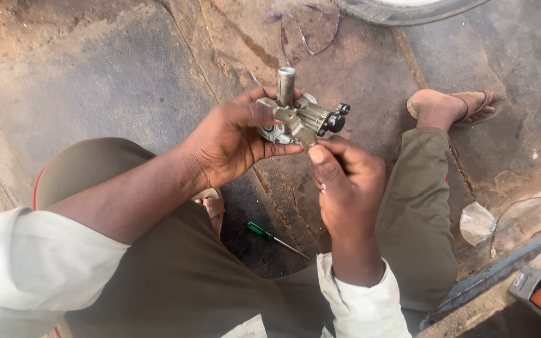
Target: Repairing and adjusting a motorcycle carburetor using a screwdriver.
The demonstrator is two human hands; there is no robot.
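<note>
The left hand [236,141] is closed around a small grey metal part [298,119], fingers wrapped behind it and the thumb pressed across its front, holding it up above the lap. The part has 1 short tube pointing upward and a stubby barrel with black knobs sticking out to the right. The right hand [345,181] comes up from below, thumb and forefinger pinched together at the underside of the part; whether a small piece or tool sits between them cannot be told.

As a judgement, the work looks to be mid-way: the part is off whatever it belongs to and is being handled at close range, and nothing shows it fitted back anywhere.

On the stained concrete floor [114,81] between the legs lies a screwdriver [275,238] with a green handle, untouched. A sandalled foot [449,107] rests to the right, a crumpled clear bag [476,222] near a thin wire, and the edge of a tyre [408,9] shows at the top.
</note>
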